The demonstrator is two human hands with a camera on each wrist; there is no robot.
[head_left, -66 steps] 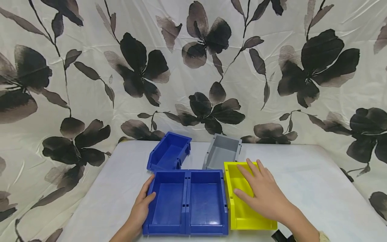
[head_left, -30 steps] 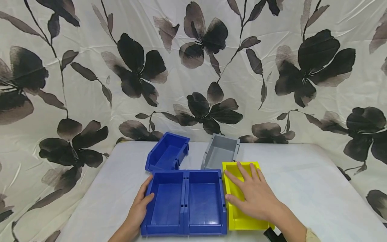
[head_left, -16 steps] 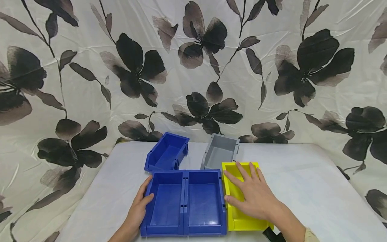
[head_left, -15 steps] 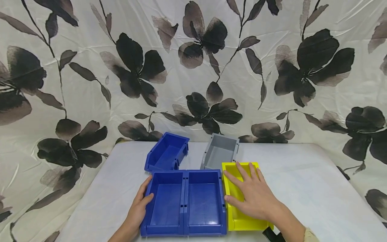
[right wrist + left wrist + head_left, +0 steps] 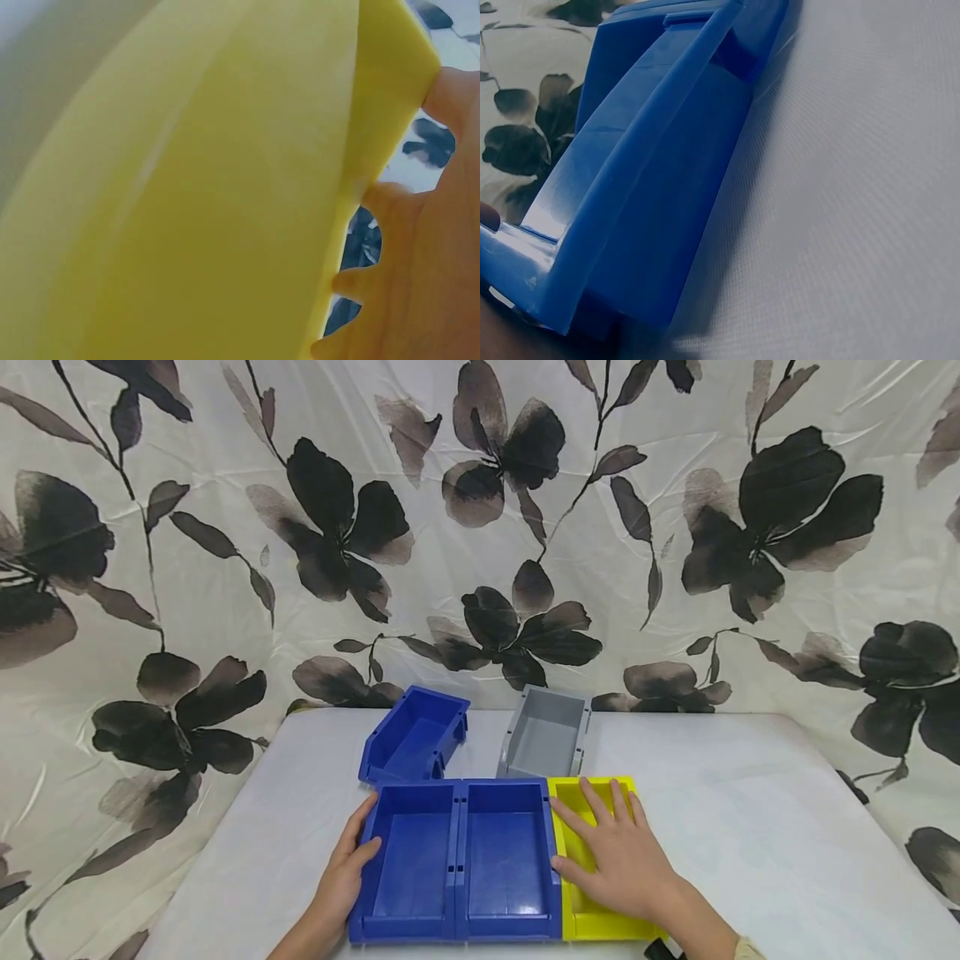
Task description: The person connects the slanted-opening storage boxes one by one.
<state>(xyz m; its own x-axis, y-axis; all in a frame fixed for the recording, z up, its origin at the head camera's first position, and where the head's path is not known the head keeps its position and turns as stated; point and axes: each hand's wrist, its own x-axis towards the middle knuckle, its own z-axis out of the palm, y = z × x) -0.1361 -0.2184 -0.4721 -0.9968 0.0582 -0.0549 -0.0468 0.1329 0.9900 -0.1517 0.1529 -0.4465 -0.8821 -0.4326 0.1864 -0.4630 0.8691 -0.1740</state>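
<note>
Gripping the front left blue bin (image 5: 412, 860) with the left hand (image 5: 339, 881); resting the right hand (image 5: 628, 867), splayed wide, across the yellow bin (image 5: 598, 927).

Yellow bin (image 5: 581, 848) — smooth, glossy plastic

yel bin (image 5: 592, 925) pt hidden, sleeve (image 5: 748, 950) cut off

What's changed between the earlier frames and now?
Under the right hand, the yellow bin has moved down in the head view, its front edge now in line with the front blue bins. The left hand still grips their left side; the rear blue bin looks unmoved.
</note>
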